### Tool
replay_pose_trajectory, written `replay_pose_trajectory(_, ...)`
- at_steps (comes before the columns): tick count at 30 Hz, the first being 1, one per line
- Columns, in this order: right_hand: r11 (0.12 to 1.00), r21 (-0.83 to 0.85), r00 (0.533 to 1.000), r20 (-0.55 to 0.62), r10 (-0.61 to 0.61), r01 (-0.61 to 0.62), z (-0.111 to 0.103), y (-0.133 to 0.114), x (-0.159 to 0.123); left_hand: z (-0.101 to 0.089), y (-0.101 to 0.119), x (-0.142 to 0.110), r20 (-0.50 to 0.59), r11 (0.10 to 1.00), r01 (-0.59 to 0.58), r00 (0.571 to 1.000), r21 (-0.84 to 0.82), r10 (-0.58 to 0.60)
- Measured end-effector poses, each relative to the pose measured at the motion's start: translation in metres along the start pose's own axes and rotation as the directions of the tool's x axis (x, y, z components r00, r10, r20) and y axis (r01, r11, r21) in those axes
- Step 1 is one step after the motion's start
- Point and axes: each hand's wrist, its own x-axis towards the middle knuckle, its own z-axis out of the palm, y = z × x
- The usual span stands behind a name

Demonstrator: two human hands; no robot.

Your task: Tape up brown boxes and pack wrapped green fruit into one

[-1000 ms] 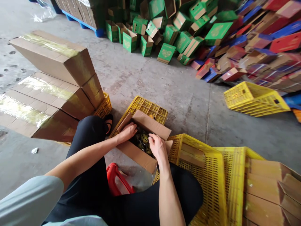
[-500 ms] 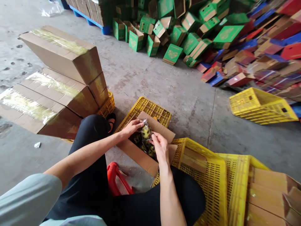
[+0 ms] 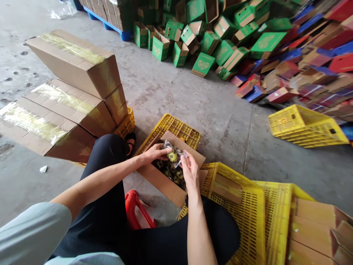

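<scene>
A clear plastic bag (image 3: 173, 156) with a round yellow-and-black item inside is stretched between my two hands, above an open cardboard box (image 3: 165, 184). My left hand (image 3: 157, 152) pinches the bag's left side, thumb on top. On the opposite side, the fingers of my right hand (image 3: 189, 167) are closed on the crinkled plastic edge. Several similar bagged yellow-and-black items (image 3: 175, 175) lie in the box beneath. What exactly the round item is, I cannot make out.
The box rests on an upturned yellow crate (image 3: 183, 127). Taped cartons (image 3: 71, 62) are stacked at left. More yellow crates (image 3: 237, 217) holding flat cardboard stand at right. A red stool (image 3: 134, 206) sits below. Green boxes (image 3: 202, 63) and red-and-blue boxes (image 3: 281, 95) are heaped behind.
The bagged item has turned and now lies more sideways, showing a different face. My right hand has shifted slightly up and its grip has moved along the plastic.
</scene>
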Motion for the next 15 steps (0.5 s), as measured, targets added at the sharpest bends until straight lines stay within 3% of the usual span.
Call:
replay_pose_trajectory(4, 0.976, 0.175, 0.986, 0.127, 0.108, -0.13, 0.003, 0.006, -0.001, 0.0, -0.003, 0.002, -0.07, 0.999, 0.035, 0.997, 0.036, -0.032)
replay_pose_trajectory(9, 0.976, 0.168, 0.989, 0.086, 0.124, -0.137, 0.001, 0.012, 0.0, -0.001, -0.006, 0.004, -0.093, 0.993, 0.044, 0.995, 0.111, -0.033)
replay_pose_trajectory(15, 0.995, -0.047, 0.996, -0.005, 0.089, -0.089, -0.005, 0.02, 0.004, -0.01, -0.009, 0.01, -0.168, 0.914, -0.196, 0.948, 0.356, 0.269)
